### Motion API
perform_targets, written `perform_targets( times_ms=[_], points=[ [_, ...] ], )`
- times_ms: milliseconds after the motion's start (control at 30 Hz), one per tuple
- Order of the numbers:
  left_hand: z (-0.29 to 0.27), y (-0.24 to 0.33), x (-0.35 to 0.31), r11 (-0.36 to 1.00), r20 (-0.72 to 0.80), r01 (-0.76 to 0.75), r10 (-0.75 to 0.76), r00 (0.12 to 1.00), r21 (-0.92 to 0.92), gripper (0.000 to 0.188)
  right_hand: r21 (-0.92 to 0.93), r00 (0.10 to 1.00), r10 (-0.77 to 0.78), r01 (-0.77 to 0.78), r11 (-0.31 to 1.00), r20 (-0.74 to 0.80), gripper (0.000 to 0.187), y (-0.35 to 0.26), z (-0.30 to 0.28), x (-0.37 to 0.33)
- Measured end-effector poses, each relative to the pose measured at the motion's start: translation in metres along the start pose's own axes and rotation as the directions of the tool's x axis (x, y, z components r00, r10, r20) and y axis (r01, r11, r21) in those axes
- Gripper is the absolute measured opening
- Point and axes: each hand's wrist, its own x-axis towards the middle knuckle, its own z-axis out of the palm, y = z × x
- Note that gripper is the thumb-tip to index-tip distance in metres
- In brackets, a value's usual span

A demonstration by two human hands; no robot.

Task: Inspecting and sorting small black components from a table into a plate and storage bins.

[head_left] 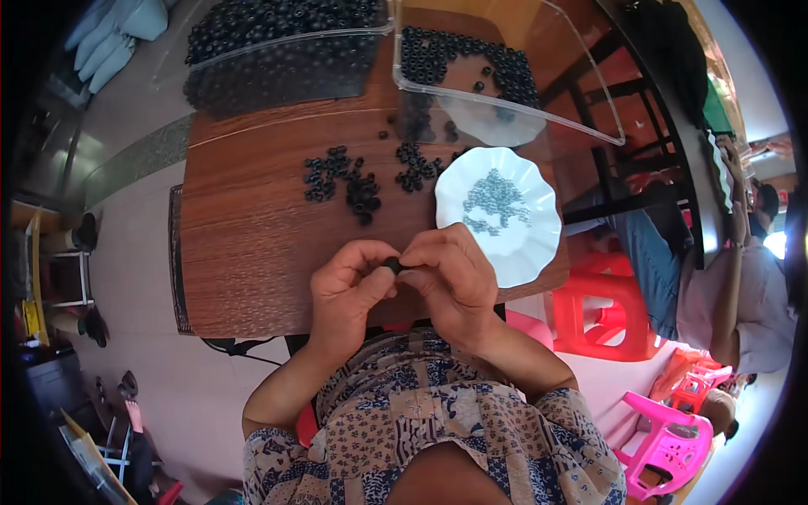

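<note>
Just beyond my body, over the table's near edge, both hands meet at a small black round piece (392, 265). Thumb and index finger of my left hand (339, 290) are closed around it. My right hand (461, 282) pinches at its right side; whatever sits between those fingertips is too small to make out. Right of my hands stands a white scalloped plate (453, 192) holding a cluster of tiny pale grey-green bits (497, 202). Farther off, loose black ring-shaped pieces (362, 198) lie in several small heaps on the wood.
Two clear plastic bins with black pieces, a fuller left bin (295, 35) and a right bin (513, 108), stand at the far side of the brown table (244, 219). A red stool (602, 307) and a seated person (728, 295) are at the right, a pink chair (669, 446) lower down.
</note>
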Motion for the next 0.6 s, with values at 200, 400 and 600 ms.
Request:
perform_targets(
  times_ms=[200, 400, 600],
  points=[
    [-0.001, 0.001, 0.009, 0.845, -0.063, 0.177, -0.240, 0.969, -0.505, 0.014, -0.136, 0.980, -0.201, 0.201, 0.970, 0.015, 0.024, -0.001, 0.013, -0.001],
    [0.003, -0.001, 0.010, 0.781, 0.017, 0.255, -0.299, 0.954, -0.570, 0.018, -0.331, 0.963, -0.270, 0.261, 0.907, 0.019, 0.034, -0.006, 0.016, -0.009],
    [0.003, -0.002, 0.009, 0.777, 0.080, 0.273, -0.278, 0.957, -0.568, 0.017, -0.486, 0.987, -0.144, 0.089, 0.869, -0.075, 0.026, 0.017, -0.049, -0.019]
  ],
)
